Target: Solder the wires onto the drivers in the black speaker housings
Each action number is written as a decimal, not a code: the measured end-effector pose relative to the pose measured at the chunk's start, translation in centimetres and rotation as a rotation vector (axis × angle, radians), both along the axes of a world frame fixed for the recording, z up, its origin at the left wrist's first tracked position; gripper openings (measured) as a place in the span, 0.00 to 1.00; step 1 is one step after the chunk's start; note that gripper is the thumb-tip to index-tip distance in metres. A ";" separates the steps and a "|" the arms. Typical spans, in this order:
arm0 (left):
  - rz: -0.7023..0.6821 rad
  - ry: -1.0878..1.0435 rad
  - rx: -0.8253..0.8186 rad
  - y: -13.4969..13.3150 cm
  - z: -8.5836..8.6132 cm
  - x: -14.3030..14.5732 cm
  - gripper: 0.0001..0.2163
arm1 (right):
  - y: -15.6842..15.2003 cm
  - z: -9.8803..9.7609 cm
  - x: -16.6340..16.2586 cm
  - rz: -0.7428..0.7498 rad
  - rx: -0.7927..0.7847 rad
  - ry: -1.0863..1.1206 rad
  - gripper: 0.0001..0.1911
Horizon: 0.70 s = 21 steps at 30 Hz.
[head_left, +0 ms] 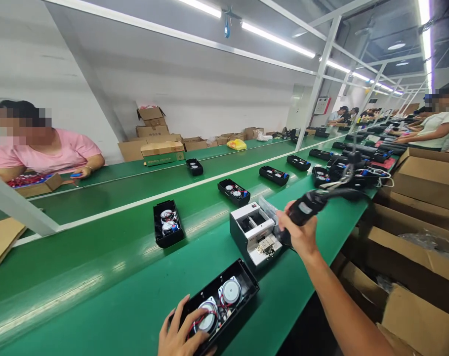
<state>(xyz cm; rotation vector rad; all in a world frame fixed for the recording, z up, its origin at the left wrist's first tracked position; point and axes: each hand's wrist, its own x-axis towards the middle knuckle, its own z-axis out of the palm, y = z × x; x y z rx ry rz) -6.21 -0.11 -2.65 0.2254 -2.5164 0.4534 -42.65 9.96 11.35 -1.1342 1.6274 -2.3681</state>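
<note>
On the green bench lies a black speaker housing (pixel 246 284) with its open side up, showing two round speakers and red and black wires. My left hand (pixel 185 329) grips its near left end, fingers over the rim and against one speaker. Farther right, my right hand (pixel 300 232) is closed around a black electric screwdriver (pixel 306 206), whose cable trails to the right. The screwdriver's lower end is at the right side of a white screw feeder (pixel 252 230); its tip is hidden behind my hand and the feeder.
Beyond the bench, a green conveyor (pixel 109 267) carries several similar speaker housings (pixel 168 223). A co-worker in pink (pixel 72 148) sits across at the left; another person (pixel 437 123) stands far right. Open cardboard boxes (pixel 413 257) crowd the right side. Housings and cables (pixel 343 168) pile up ahead.
</note>
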 end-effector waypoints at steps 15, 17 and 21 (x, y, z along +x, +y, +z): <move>-0.018 0.023 0.016 0.3 0.6 -0.4 0.14 | -0.6 -2.9 0.6 0.138 0.155 -0.063 0.16; -0.005 0.017 0.047 0.6 0.3 -0.4 0.14 | -0.6 -2.6 0.8 0.159 0.194 -0.059 0.16; 0.070 0.032 0.192 1.5 -0.7 -0.3 0.11 | -0.1 -1.9 1.6 0.285 0.270 -0.064 0.16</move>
